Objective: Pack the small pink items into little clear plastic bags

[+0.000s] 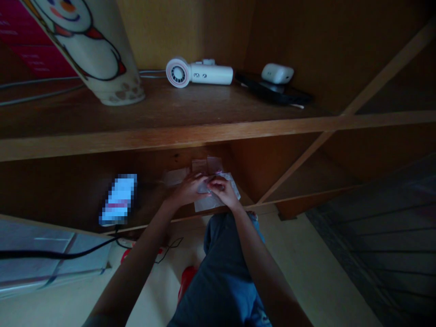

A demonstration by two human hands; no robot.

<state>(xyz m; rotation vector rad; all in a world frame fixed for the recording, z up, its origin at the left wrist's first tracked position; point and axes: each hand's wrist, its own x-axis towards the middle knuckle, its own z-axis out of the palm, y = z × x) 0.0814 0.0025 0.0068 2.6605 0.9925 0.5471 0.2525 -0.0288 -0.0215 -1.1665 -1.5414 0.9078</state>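
Both hands are close together over the lower shelf, at its right part. My left hand (190,188) has its fingers curled round the edge of a small clear plastic bag (203,185). Beside it, my right hand (223,188) is closed in a pinch at the same bag; what sits between its fingertips is too small to make out. Under and around the hands lie more clear plastic bags (207,203), some flat against the shelf. Another pale packet (176,176) lies just left of my left hand. A tiny pinkish item (219,172) shows behind my right fingers.
On the lower shelf (153,213) a lit phone (119,200) stands at left with a black cable (68,254). The upper shelf (190,106) holds a snowman-printed drink cup (112,59), a white handheld fan (200,73), a white earbud case (277,72) and a dark flat object (259,88).
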